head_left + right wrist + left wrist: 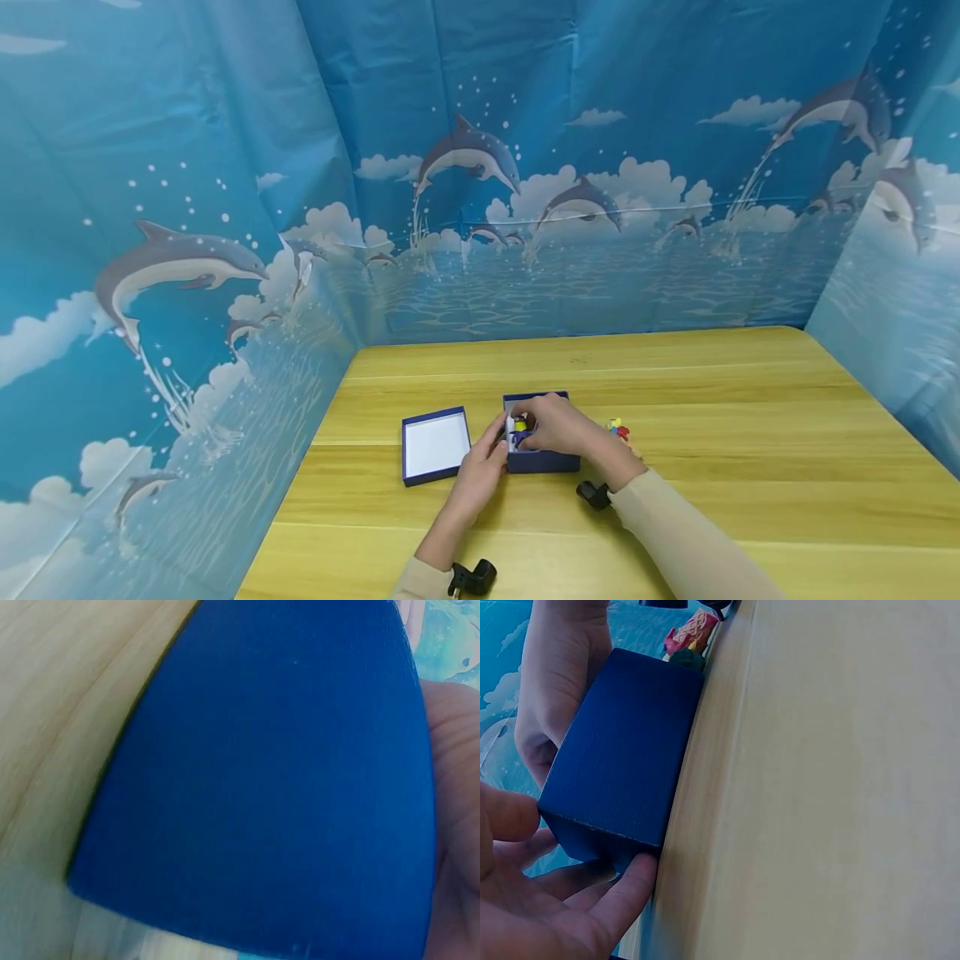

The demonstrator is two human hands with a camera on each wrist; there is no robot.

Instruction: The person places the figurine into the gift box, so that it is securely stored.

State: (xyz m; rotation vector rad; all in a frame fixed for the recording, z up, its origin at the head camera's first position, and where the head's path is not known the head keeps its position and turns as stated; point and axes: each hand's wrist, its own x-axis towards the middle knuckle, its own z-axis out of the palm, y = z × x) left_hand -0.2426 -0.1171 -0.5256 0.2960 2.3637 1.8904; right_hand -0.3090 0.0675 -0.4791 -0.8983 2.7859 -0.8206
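A dark blue open box (543,462) with a white inside stands on the table. My right hand (557,423) reaches over its rim, thumb and fingers pinching a small yellow and purple figurine (520,428) inside. The right wrist view shows mostly the box's blue side wall (262,780), with part of that hand at the right edge. My left hand (480,475) touches the box's left end; in the left wrist view its fairly straight fingers (626,900) lie against that end, the thumb at a corner. The figurine's lower part is partly hidden.
Left of the box lies a square lid (436,446), blue-edged, white inside facing up. Small colourful figurines (619,431) stand right of the box, partly behind my right forearm. A yellow wooden table (750,450) carries everything; a dolphin-print curtain (480,275) hangs around it.
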